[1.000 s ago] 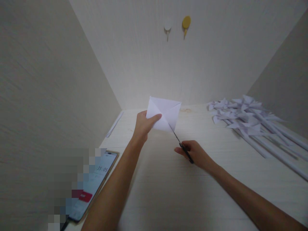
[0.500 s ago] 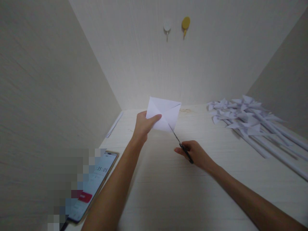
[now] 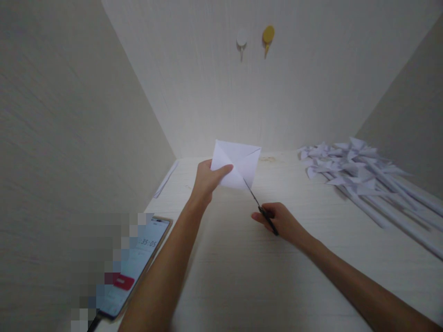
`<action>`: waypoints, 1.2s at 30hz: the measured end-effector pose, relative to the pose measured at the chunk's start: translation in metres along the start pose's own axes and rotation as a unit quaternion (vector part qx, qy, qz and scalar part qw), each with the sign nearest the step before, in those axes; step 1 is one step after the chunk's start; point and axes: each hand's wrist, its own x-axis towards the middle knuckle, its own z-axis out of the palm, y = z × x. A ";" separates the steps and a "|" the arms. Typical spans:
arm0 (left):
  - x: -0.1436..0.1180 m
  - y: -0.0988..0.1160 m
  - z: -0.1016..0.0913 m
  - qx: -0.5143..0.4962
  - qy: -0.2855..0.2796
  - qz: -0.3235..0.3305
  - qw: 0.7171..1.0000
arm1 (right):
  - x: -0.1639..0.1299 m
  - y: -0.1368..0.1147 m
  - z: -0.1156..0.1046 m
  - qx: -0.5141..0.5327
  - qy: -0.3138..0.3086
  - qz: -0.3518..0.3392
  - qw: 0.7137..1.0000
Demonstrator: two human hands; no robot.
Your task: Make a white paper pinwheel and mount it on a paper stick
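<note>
My left hand [image 3: 208, 180] pinches the left side of a white square sheet of paper [image 3: 238, 159], thumb on top near its middle. Diagonal creases cross the sheet, and a slit runs in from its upper right corner. My right hand [image 3: 277, 219] grips the black handles of a pair of scissors [image 3: 267, 220]. The blades reach into the sheet's lower right corner along a crease and look closed or nearly so. Both hands hold their things above the pale table.
Several white paper pinwheels [image 3: 356, 177] on rolled paper sticks lie piled at the right. At the left a phone [image 3: 138, 263] shows a timer. Folded white paper [image 3: 166, 180] rests along the left wall. White [image 3: 241, 38] and yellow [image 3: 268, 34] hooks are on the back wall.
The hands, sheet and scissors hold almost the same pose. The whole view has shifted only very slightly.
</note>
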 end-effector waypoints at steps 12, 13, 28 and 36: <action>-0.005 0.000 0.005 0.053 -0.054 -0.017 0.997 | 0.000 0.000 0.000 -0.021 0.011 -0.011 1.000; -0.005 0.001 0.006 0.057 -0.059 -0.017 0.996 | 0.000 -0.001 -0.001 -0.022 0.011 -0.010 1.000; -0.006 -0.001 0.009 0.082 -0.071 -0.017 0.994 | 0.001 0.003 0.000 -0.045 0.016 -0.008 0.999; -0.006 -0.001 0.008 0.095 -0.069 -0.012 0.993 | 0.000 -0.002 -0.002 -0.060 0.018 -0.002 0.998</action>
